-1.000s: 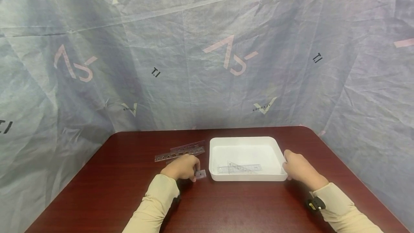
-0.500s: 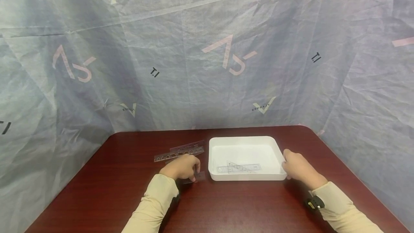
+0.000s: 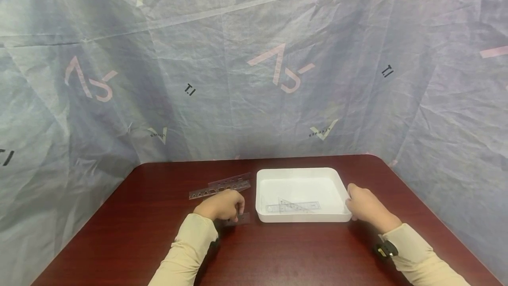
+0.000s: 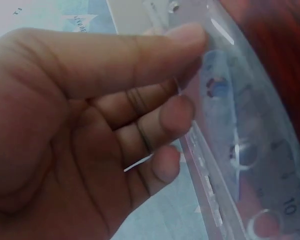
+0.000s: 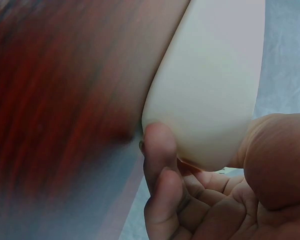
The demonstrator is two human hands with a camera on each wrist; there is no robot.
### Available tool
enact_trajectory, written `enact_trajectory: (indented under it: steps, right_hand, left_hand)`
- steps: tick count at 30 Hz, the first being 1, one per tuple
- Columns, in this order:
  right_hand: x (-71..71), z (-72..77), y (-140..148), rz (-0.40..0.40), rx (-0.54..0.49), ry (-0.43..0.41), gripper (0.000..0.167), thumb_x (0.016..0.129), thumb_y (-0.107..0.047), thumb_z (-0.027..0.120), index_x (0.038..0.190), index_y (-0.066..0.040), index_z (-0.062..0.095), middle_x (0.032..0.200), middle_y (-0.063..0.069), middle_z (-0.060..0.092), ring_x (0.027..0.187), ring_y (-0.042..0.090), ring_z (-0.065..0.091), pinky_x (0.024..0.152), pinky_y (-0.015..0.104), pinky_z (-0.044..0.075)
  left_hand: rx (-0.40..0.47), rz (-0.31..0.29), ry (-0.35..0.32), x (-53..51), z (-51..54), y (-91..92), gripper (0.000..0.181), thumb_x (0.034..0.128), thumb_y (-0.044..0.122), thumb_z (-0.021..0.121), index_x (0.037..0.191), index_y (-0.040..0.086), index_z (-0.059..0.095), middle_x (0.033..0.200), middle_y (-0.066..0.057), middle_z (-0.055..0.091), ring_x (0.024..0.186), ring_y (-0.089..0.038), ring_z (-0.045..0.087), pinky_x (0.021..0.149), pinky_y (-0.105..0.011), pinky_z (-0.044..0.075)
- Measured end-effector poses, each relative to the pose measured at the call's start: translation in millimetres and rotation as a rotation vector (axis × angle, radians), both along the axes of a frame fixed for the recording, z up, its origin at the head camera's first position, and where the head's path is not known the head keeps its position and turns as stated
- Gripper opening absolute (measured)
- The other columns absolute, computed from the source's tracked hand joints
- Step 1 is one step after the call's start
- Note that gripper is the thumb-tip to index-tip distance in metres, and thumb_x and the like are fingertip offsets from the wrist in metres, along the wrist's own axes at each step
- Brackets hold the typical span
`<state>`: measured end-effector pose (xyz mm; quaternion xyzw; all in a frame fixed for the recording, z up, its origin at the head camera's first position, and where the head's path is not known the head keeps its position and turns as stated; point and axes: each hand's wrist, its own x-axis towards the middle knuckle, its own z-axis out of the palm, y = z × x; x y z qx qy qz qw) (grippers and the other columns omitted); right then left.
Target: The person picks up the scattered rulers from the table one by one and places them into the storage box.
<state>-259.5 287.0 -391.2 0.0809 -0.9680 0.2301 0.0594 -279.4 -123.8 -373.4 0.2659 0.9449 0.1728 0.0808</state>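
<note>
My left hand pinches a clear plastic ruler between thumb and fingertips, just left of the white tray. Up close in the left wrist view, this ruler shows round holes, printed numbers and an edge that looks curved. At the tray's near right corner, my right hand grips the wall of the white tray. The right wrist view has fingertips against the underside of the tray and the thumb at its rim. Inside the tray lie a clear ruler and a clear set square, overlapping.
Behind my left hand, a clear stencil ruler with cut-out shapes lies beside another clear ruler. The dark red table extends to a grey printed cloth hanging at the back and sides.
The ruler in my left hand has turned and shifted slightly left, away from the tray, with the hand drifting a little left. The right hand and tray stay in place.
</note>
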Motion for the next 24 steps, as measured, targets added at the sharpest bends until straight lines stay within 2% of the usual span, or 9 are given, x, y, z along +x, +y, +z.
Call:
enact_trajectory:
  steps: [5, 12, 22, 24]
  right_hand:
    - [-0.1, 0.1, 0, 0.000, 0.004, 0.000, 0.006, 0.087, -0.001, 0.052, 0.090, 0.002, 0.048, 0.069, 0.008, 0.053, 0.051, 0.016, 0.057, 0.053, 0.033, 0.047]
    - [0.5, 0.5, -1, 0.001, 0.000, -0.001, 0.005, 0.087, -0.001, 0.052, 0.090, 0.001, 0.048, 0.069, 0.009, 0.053, 0.051, 0.016, 0.057, 0.053, 0.033, 0.047]
    - [-0.7, -0.2, 0, 0.005, 0.005, 0.009, 0.004, 0.085, 0.000, 0.050, 0.086, -0.001, 0.046, 0.066, 0.007, 0.052, 0.049, 0.015, 0.056, 0.052, 0.033, 0.045]
    - [-0.4, 0.1, 0, 0.007, 0.005, 0.011, 0.004, 0.085, -0.001, 0.050, 0.085, -0.001, 0.046, 0.066, 0.007, 0.052, 0.049, 0.016, 0.056, 0.052, 0.033, 0.044]
  left_hand:
    - [-0.005, -0.007, 0.009, 0.7, 2.7, 0.3, 0.024, 0.0708, -0.009, 0.077, 0.074, 0.012, 0.065, 0.066, 0.006, 0.055, 0.056, -0.009, 0.048, 0.051, -0.026, 0.044]
    - [0.016, 0.005, -0.007, 3.8, 7.2, -0.5, 0.024, 0.0697, -0.013, 0.070, 0.074, 0.011, 0.065, 0.070, 0.004, 0.057, 0.050, -0.010, 0.049, 0.046, -0.027, 0.044]
    - [-0.011, -0.032, 0.046, 7.2, 23.0, -2.7, 0.025, 0.0697, -0.010, 0.070, 0.075, 0.014, 0.068, 0.068, 0.007, 0.058, 0.053, -0.009, 0.051, 0.049, -0.027, 0.045]
    - [-0.020, -0.040, 0.076, 8.1, 26.3, -3.3, 0.025, 0.0694, -0.010, 0.068, 0.074, 0.015, 0.068, 0.069, 0.009, 0.058, 0.056, -0.008, 0.051, 0.050, -0.026, 0.045]
